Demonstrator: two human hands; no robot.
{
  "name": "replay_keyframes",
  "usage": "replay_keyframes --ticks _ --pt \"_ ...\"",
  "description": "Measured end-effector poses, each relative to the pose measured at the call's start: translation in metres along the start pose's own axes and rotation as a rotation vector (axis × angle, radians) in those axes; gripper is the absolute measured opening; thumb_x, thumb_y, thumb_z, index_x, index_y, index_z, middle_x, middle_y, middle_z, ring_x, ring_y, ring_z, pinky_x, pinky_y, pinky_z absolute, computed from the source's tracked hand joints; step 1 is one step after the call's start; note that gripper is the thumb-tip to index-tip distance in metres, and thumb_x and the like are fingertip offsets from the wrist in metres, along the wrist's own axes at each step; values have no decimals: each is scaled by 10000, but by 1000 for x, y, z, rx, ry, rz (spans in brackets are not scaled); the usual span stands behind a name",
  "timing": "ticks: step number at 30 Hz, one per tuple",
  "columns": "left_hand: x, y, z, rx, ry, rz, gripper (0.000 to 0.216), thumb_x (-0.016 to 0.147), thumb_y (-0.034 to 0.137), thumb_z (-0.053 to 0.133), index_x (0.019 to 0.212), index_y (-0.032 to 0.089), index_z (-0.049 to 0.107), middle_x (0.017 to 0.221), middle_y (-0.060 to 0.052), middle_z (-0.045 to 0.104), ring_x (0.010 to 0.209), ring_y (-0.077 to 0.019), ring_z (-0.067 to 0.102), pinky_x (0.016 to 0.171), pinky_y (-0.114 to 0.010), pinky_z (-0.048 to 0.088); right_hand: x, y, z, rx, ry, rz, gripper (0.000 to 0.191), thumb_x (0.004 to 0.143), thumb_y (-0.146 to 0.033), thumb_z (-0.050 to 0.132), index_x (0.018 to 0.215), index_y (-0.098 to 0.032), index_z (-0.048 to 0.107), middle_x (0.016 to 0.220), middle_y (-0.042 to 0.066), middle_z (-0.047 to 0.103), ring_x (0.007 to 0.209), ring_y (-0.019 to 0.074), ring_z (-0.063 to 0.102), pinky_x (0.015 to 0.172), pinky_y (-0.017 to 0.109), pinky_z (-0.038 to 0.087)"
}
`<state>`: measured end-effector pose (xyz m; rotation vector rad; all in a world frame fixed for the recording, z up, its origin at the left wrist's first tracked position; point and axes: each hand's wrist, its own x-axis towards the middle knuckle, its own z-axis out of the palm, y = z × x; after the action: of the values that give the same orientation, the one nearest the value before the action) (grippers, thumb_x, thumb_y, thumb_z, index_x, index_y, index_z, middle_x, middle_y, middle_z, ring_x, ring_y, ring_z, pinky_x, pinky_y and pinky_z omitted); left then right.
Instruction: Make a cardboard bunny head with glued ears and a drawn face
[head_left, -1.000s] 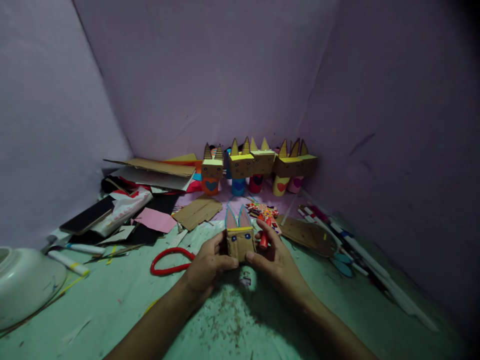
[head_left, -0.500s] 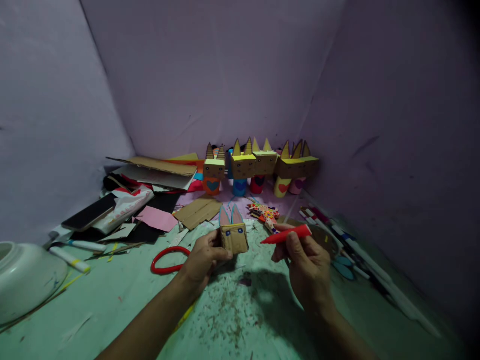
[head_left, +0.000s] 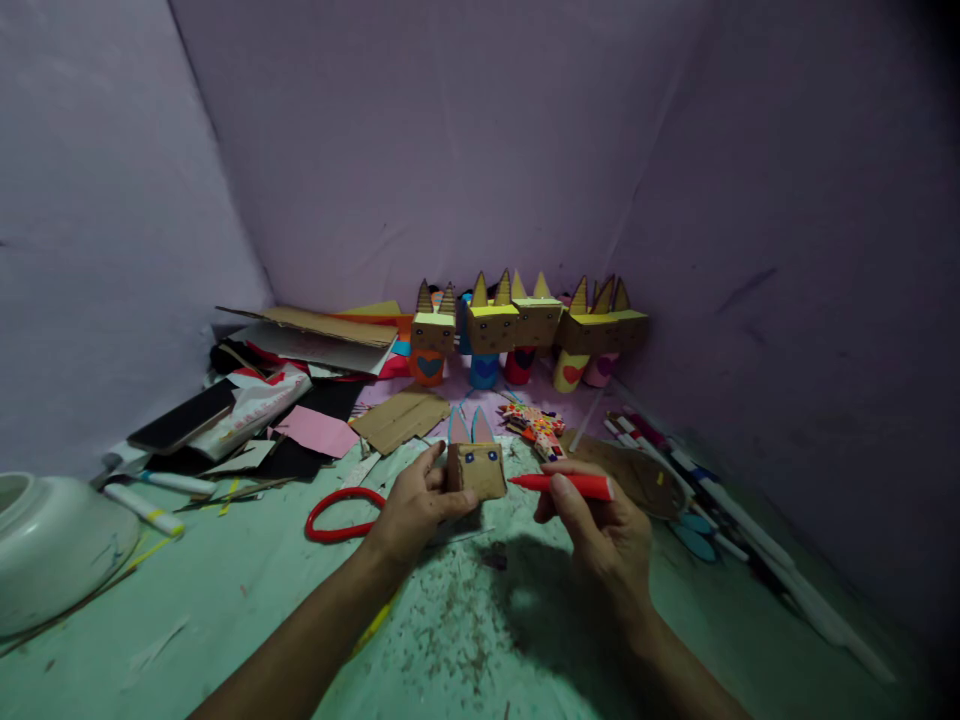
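A small cardboard box head (head_left: 486,474) with drawn eyes and two pink, blue-edged ears is held up by my left hand (head_left: 420,505), closed on its left side and lower edge. My right hand (head_left: 596,525) pinches a red marker (head_left: 574,486). The marker's tip points left and stands just beside the box's right edge; I cannot tell whether it touches. Behind my left wrist lies a pair of scissors with red handles (head_left: 334,516), its blades mostly hidden.
Several box-headed cardboard figures (head_left: 487,330) stand along the back wall. Cardboard sheets (head_left: 322,330) and a pink paper piece (head_left: 319,430) lie at left, near a white pot (head_left: 60,550). Markers (head_left: 682,460) line the right side, beside patterned paper scraps (head_left: 536,425).
The red marker has moved left and lies more level, its tip now closer to the box head. My left hand and the box have shifted slightly right in view.
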<state>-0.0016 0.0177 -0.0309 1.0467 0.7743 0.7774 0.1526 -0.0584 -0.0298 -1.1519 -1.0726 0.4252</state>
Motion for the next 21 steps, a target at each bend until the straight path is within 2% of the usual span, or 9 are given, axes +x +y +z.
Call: replay_keyframes --ticks 3,6,8,9,10,13,16,18,21 --pt "-4 13 -3 399 115 185 598 658 341 701 1208 153 561 1134 -125 670 1025 -287 611 875 -390 461 1 -2 0 7 11 3 88 819 -283 601 836 -212 650 546 -34 589 487 136 572 478 263 474" --pt "-8 38 -20 819 454 370 506 690 407 640 1121 140 634 1081 -131 677 926 -275 614 806 -382 470 1 -2 0 16 19 20 110 815 -303 610 828 -205 658 549 -27 594 481 135 565 473 266 476" --pt "-10 53 -37 980 575 395 358 707 384 592 964 156 690 939 -91 705 798 -241 620 729 -347 470 1 0 0 43 26 54 131 814 -322 617 834 -201 664 548 -24 599 481 132 560 480 266 477" --pt "-10 58 -45 1060 547 335 263 706 355 577 847 171 702 826 -65 708 737 -229 617 679 -325 461 2 1 0 67 25 82 140 813 -331 622 840 -200 664 546 -26 598 481 131 559 483 265 478" --pt "-10 61 -53 1138 458 251 198 703 323 565 757 186 697 742 -46 699 693 -220 615 637 -306 448 2 3 0 96 26 116 148 811 -339 629 846 -199 661 546 -28 598 480 129 558 483 262 477" --pt "-9 55 -66 1299 251 98 131 648 235 583 715 224 694 692 -26 688 668 -223 616 582 -283 400 4 7 -1 184 30 207 170 792 -357 659 849 -197 647 558 -29 602 476 124 557 467 250 475" --pt "-7 42 -65 1416 184 70 138 607 210 614 712 250 693 730 -42 675 689 -242 598 570 -285 347 4 9 -1 240 17 231 184 777 -361 681 840 -192 644 565 -28 605 479 118 557 460 236 479" --pt "-6 38 -62 1457 123 72 74 629 212 602 651 246 663 739 -51 657 700 -238 583 573 -285 326 4 8 0 265 -9 234 180 779 -357 681 841 -191 646 562 -29 606 481 112 557 464 226 483" --pt "-7 38 -59 1480 25 100 101 698 209 554 628 233 622 749 -49 644 720 -226 572 594 -289 321 3 7 3 287 -24 246 173 781 -351 682 826 -188 647 556 -32 605 474 101 553 453 209 481"
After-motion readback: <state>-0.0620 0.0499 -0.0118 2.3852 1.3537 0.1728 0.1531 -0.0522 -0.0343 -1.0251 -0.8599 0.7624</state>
